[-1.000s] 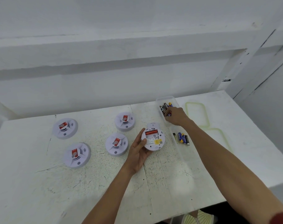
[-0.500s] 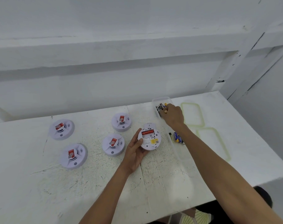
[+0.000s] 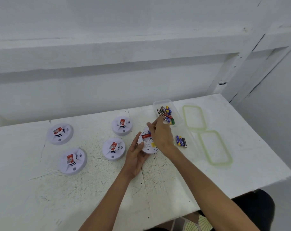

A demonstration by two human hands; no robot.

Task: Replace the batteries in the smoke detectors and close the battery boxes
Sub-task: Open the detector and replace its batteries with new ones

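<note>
White plastic fills the scene as a person works at a scuffed white table (image 3: 91, 189). The left hand (image 3: 136, 157) grips one smoke detector (image 3: 147, 146) by its rim, back side up and raised just off the table. The right hand (image 3: 161, 134) hovers directly over it, pinching a single battery (image 3: 153, 125) between thumb and fingertips.

Half a second earlier that right hand was reaching into the clear far tub (image 3: 158, 103) of loose batteries (image 3: 165, 113). It has since drawn back to the detector with one cell taken out. The left hand's hold looks unchanged.

The job appears to be at an early or middle stage. This unit is being loaded, and its battery box seems not yet closed, though the right hand hides most of it. Four other detectors (image 3: 59, 133) (image 3: 122, 125) (image 3: 114, 148) (image 3: 73, 161) lie face up to the left, well apart from the hands. Whether they have been serviced cannot be told from here.

Three batteries (image 3: 181, 140) lie together just right of the hands, possibly spent ones. Two green-rimmed lids (image 3: 190, 106) (image 3: 208, 131) rest beyond them on the table.
</note>
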